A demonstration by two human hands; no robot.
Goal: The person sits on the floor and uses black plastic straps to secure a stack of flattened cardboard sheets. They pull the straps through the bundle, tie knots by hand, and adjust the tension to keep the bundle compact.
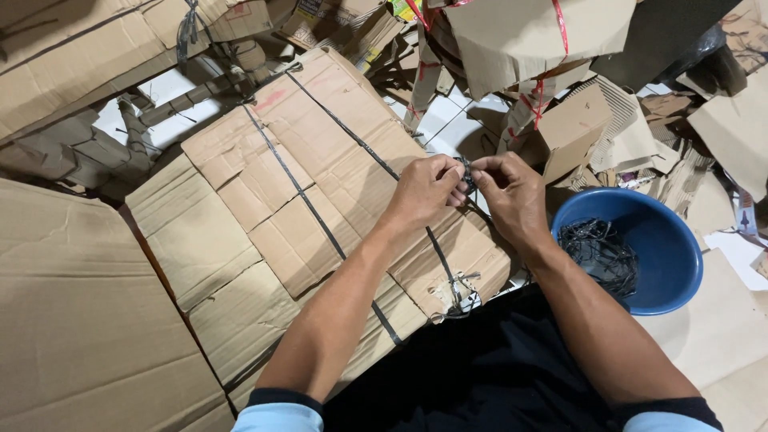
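A stack of flattened brown cardboard [296,208] lies in front of me, bound by two black plastic straps [308,204]. My left hand [424,190] and my right hand [512,196] meet above the stack's right edge. Both pinch the same piece of black strap [466,174] between fingertips, at the end of the right-hand strap. The strap runs down from my hands to a knotted bit [458,296] at the stack's near edge.
A blue plastic bucket [672,264] holding tangled black strapping stands right of my right arm. Loose cardboard sheets and folded boxes, some tied with red string [560,32], are piled all around. White tiled floor [172,96] shows in gaps.
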